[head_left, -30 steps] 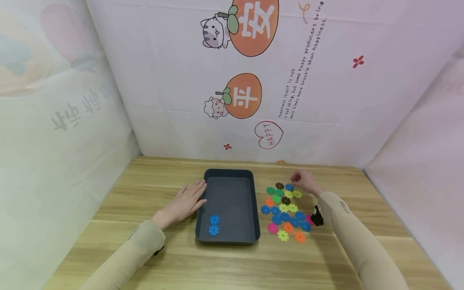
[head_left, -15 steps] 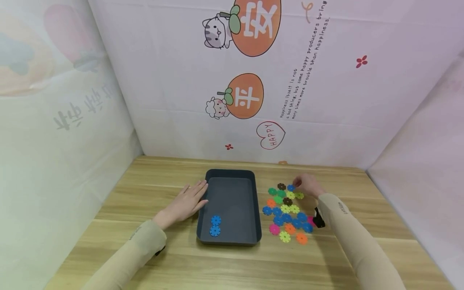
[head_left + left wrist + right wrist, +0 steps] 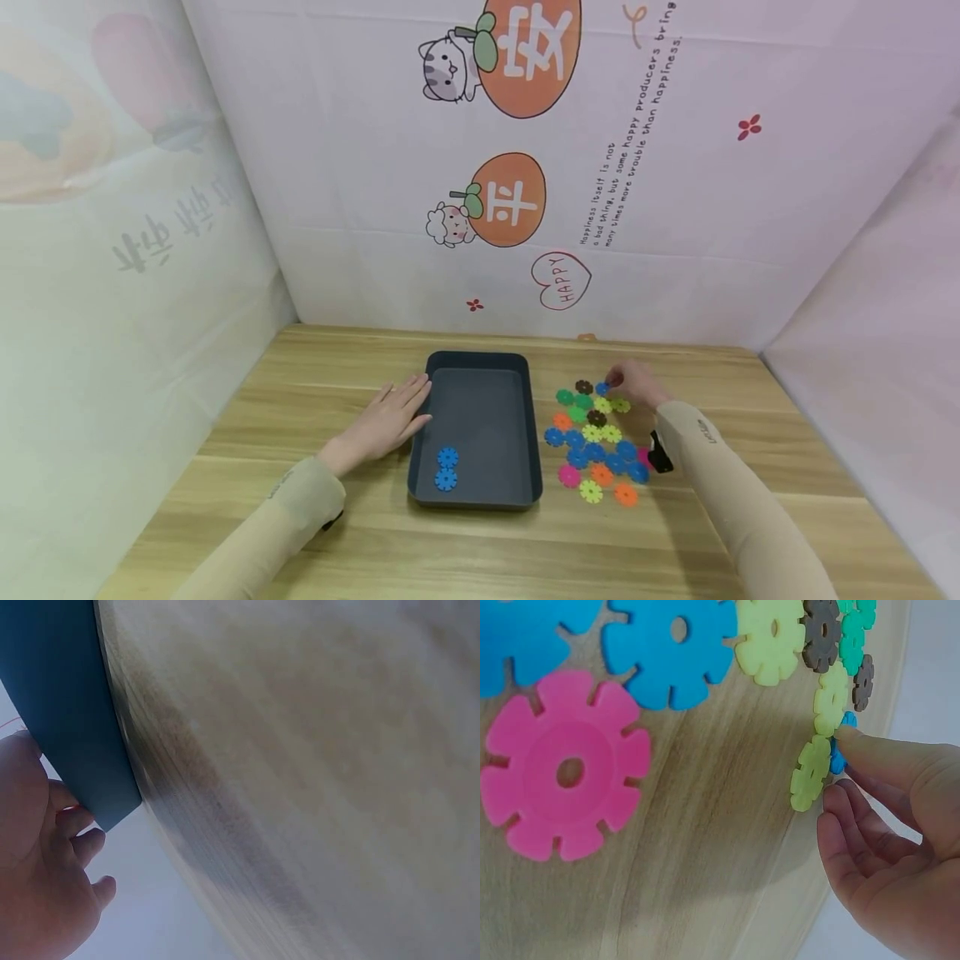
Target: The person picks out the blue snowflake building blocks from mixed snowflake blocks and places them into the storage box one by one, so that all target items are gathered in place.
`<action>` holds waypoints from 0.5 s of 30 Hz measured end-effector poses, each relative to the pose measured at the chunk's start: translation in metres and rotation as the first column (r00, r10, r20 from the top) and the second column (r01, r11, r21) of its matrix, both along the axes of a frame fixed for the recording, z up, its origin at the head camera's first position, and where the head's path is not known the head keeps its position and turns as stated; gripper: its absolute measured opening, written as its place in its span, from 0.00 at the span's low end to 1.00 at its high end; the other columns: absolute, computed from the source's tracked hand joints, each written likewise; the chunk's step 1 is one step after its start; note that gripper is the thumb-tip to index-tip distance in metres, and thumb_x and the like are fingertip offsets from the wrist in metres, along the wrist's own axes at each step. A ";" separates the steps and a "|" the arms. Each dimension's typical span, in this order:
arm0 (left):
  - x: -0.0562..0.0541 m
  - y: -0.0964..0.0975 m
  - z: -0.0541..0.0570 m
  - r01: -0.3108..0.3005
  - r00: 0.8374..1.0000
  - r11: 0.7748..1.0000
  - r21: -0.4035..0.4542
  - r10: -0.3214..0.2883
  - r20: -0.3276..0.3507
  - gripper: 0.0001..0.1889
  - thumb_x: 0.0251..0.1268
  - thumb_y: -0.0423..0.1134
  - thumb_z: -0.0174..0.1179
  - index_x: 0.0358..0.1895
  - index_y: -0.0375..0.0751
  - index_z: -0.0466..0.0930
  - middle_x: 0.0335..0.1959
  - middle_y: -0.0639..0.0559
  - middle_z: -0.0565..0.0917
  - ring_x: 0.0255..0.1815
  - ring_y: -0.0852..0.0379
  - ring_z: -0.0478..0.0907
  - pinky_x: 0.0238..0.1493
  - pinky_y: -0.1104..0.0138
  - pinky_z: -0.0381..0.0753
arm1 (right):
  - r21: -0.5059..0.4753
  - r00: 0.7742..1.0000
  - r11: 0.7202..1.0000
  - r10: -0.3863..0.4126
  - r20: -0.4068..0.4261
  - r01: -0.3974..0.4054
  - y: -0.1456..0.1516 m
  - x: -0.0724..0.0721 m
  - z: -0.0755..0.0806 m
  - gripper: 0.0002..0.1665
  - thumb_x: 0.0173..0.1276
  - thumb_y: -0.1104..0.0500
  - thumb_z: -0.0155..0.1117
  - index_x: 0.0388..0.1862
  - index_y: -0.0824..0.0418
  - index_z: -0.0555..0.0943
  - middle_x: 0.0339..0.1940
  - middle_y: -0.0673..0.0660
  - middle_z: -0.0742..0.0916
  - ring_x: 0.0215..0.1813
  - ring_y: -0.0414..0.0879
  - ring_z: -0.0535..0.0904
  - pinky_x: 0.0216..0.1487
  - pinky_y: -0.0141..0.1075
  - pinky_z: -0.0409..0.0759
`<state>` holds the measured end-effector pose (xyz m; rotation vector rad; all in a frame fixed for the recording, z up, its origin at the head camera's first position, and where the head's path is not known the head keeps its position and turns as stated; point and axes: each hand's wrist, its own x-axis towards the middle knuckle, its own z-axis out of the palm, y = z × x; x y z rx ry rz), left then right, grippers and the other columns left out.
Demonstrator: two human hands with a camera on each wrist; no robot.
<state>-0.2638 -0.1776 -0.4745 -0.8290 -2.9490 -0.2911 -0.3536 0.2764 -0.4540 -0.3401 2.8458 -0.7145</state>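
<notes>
Right fingers [image 3: 881, 796], lower now, are pinching a notched blue wheel [image 3: 837, 757], while straight left fingers [image 3: 408, 396] are touching a smooth dark tray [image 3: 487, 425] on the wooden tabletop [image 3: 390, 554] by white walls [image 3: 360, 167].

One tray [image 3: 483, 417], twenty-five discs [image 3: 591, 492], two sleeves [image 3: 731, 492]

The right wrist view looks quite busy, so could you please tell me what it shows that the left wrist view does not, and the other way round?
Only the right wrist view shows the right hand, its thumb and fingertips at a blue disc, plus a pink disc and yellow, brown and green discs.

Only the left wrist view shows the left hand at the dark tray.

Both show the wooden tabletop and pale backdrop.
</notes>
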 end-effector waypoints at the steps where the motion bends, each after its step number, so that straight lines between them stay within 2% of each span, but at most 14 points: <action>1: 0.000 0.000 0.000 0.000 1.000 1.000 0.001 0.000 -0.001 0.33 0.80 0.53 0.44 0.78 0.35 0.55 0.80 0.41 0.56 0.81 0.42 0.55 0.78 0.40 0.54 | 0.001 1.000 1.000 0.001 0.002 -0.001 0.000 -0.001 0.000 0.14 0.65 0.65 0.66 0.47 0.74 0.80 0.42 0.67 0.85 0.43 0.55 0.81 0.47 0.47 0.84; 7: 0.000 0.000 0.001 0.000 1.000 1.000 -0.010 -0.001 -0.006 0.33 0.80 0.53 0.44 0.77 0.36 0.56 0.80 0.41 0.57 0.80 0.42 0.56 0.78 0.41 0.54 | 0.003 0.999 1.000 -0.017 0.038 0.017 0.000 -0.001 0.002 0.16 0.64 0.64 0.67 0.47 0.74 0.79 0.42 0.67 0.85 0.43 0.53 0.81 0.44 0.43 0.83; 15: 0.000 -0.001 0.001 -0.004 1.000 1.000 -0.018 0.004 0.004 0.33 0.80 0.53 0.43 0.78 0.35 0.55 0.80 0.41 0.56 0.81 0.42 0.55 0.78 0.41 0.54 | 0.022 0.998 1.000 -0.008 0.060 0.007 -0.001 0.000 0.007 0.18 0.64 0.64 0.67 0.49 0.76 0.78 0.45 0.70 0.84 0.45 0.57 0.81 0.46 0.46 0.84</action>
